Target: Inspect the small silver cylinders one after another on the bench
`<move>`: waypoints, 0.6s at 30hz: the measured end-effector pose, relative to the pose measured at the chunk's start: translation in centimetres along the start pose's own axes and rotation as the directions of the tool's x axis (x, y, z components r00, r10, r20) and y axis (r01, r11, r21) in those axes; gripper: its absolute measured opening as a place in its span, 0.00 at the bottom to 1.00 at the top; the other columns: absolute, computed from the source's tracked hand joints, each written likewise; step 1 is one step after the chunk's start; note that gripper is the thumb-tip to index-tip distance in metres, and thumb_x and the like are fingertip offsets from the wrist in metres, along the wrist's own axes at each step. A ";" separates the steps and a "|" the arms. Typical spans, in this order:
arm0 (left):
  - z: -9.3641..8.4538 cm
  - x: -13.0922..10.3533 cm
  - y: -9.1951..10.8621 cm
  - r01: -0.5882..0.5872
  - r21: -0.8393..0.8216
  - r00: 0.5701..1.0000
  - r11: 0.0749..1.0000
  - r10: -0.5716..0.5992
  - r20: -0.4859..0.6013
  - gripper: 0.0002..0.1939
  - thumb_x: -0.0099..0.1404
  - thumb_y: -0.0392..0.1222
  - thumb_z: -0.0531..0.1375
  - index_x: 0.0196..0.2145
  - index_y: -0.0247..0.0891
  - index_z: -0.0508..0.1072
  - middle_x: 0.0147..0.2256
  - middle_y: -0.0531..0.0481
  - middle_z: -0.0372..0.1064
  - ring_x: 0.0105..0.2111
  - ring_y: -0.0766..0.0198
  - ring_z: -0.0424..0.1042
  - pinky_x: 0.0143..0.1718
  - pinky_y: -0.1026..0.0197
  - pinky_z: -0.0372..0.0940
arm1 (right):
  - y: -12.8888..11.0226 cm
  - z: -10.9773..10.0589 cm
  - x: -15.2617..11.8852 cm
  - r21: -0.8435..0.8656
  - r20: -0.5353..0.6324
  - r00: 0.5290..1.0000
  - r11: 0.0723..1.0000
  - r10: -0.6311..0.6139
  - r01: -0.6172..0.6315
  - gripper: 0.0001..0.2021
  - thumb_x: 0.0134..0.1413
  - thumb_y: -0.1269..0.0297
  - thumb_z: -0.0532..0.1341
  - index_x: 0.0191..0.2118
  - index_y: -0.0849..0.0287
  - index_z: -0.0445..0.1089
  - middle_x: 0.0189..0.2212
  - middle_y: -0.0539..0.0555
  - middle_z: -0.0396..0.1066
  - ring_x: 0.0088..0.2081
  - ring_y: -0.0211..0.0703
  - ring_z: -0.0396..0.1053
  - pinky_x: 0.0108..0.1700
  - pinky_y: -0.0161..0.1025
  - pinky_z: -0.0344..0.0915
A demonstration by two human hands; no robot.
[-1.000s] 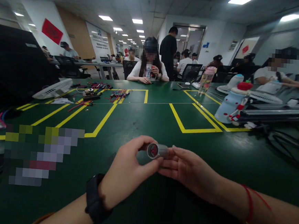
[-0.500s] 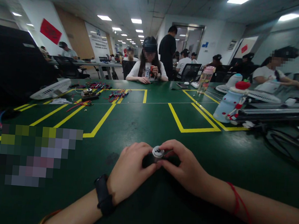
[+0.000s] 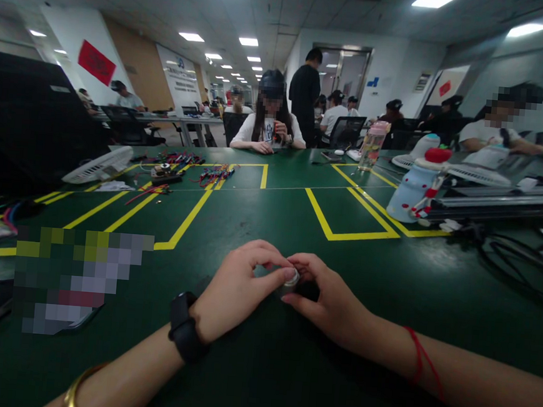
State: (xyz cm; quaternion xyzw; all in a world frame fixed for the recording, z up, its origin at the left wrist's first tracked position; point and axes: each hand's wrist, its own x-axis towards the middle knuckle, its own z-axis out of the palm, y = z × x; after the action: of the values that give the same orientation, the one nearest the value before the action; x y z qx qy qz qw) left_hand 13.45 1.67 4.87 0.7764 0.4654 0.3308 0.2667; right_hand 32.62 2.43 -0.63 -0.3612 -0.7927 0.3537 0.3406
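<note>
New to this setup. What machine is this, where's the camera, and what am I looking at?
No machine: these are a person's own bare hands. One camera, worn on that person's head, looks forward and down. The left hand, with a dark watch on its wrist, has its thumb at the top of a small metal cylinder. The right hand holds the cylinder's side. The green table is marked with yellow tape. Coloured wires lie toward the left; a blue bottle stands at the right. A co-worker sits across.
</note>
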 end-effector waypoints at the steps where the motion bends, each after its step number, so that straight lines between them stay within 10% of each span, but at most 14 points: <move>1: -0.1 0.0 0.0 0.007 -0.005 1.000 1.000 -0.007 -0.020 0.08 0.64 0.43 0.60 0.35 0.42 0.80 0.37 0.50 0.73 0.39 0.62 0.72 0.42 0.58 0.66 | -0.1 0.0 0.0 -0.017 0.009 1.000 1.000 -0.009 0.009 0.23 0.52 0.61 0.63 0.54 0.54 0.60 0.48 0.54 0.66 0.45 0.38 0.66 0.49 0.40 0.64; 18: 0.6 -1.7 -3.4 0.099 0.198 0.992 0.975 -0.112 0.056 0.13 0.61 0.48 0.63 0.43 0.48 0.78 0.41 0.51 0.73 0.42 0.57 0.70 0.44 0.56 0.64 | -0.4 -0.4 0.1 0.004 -0.044 0.997 0.998 0.064 -0.064 0.22 0.51 0.63 0.63 0.53 0.52 0.62 0.46 0.50 0.68 0.44 0.34 0.68 0.49 0.36 0.68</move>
State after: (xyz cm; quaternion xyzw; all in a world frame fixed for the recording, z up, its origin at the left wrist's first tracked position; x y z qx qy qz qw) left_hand 11.47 1.54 1.62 0.7835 0.5271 0.2429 0.2219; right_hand 32.73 2.38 -0.06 -0.3937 -0.7725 0.3576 0.3470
